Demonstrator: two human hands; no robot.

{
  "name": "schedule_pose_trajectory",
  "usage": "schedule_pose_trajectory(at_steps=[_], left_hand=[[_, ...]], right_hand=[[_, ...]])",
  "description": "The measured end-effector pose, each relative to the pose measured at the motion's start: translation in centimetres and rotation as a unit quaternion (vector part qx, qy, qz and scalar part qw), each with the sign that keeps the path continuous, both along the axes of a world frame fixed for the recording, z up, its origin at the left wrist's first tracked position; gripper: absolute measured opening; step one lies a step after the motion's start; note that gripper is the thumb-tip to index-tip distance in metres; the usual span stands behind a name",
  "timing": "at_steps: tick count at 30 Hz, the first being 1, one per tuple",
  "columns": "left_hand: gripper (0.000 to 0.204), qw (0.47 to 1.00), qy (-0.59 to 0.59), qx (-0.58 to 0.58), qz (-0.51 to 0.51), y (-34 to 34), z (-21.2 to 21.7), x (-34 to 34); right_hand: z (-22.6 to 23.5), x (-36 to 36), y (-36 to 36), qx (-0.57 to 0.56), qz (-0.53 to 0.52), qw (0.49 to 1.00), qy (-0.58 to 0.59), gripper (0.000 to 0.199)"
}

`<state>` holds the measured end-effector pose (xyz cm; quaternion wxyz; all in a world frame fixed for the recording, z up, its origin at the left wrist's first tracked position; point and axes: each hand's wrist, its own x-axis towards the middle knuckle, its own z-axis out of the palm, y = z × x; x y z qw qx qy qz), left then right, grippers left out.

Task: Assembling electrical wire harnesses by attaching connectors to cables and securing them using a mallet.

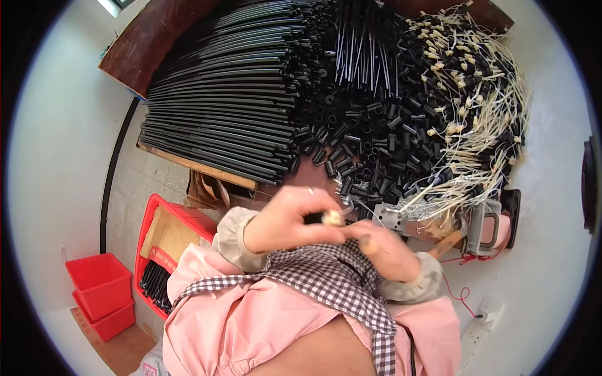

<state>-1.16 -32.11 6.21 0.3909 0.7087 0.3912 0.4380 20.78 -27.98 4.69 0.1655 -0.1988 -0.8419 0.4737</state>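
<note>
My left hand (pixel 291 219) is closed in front of my lap, at the table's near edge. Between its thumb and fingers shows a small cream connector (pixel 333 218), with something dark beside it inside the grip. My right hand (pixel 387 252) is close by, its fingertips meeting the left thumb. It is slightly blurred, its fingers drawn together, and whatever they hold is hidden. Just beyond both hands lie many short black tubes (pixel 392 147) in a loose heap. To the right is a tangled pile of cream wires (pixel 467 156) with pale connectors and black ends.
Long black rods (pixel 219 119) lie stacked at the left of the table, with thinner rods (pixel 365 56) at the back. A grey metal fixture (pixel 483 229) stands at the right edge. Red crates (pixel 100 285) and a red bin (pixel 145 241) sit low at the left.
</note>
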Motion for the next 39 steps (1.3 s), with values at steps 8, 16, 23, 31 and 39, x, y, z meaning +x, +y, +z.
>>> schedule_pose_trajectory(at_steps=[8, 16, 23, 31, 39], left_hand=[[0.031, 0.989, -0.029, -0.14, -0.027, -2.8, -1.7, -1.4], [0.033, 0.99, 0.053, 0.069, 0.115, -1.2, -0.8, 3.5], [0.025, 0.988, 0.13, 0.005, 0.086, -2.2, -1.7, 3.4], [0.013, 0.997, -0.065, -0.034, 0.021, -2.5, 0.3, 3.2], [0.025, 0.965, 0.001, -0.238, -0.106, -3.4, 0.1, 2.9]], right_hand=[[-0.7, 7.7, 3.8, -0.443, -0.11, 0.706, 0.542, 0.024], [1.1, -3.0, -3.1, -0.024, -0.197, 0.979, 0.052, 0.011], [1.6, 1.5, -2.7, -0.18, -0.343, 0.917, 0.089, 0.011], [2.4, 0.1, -1.9, -0.106, -0.265, 0.955, 0.074, 0.019], [5.4, -0.3, -1.3, 0.16, -0.122, 0.974, 0.103, 0.019]])
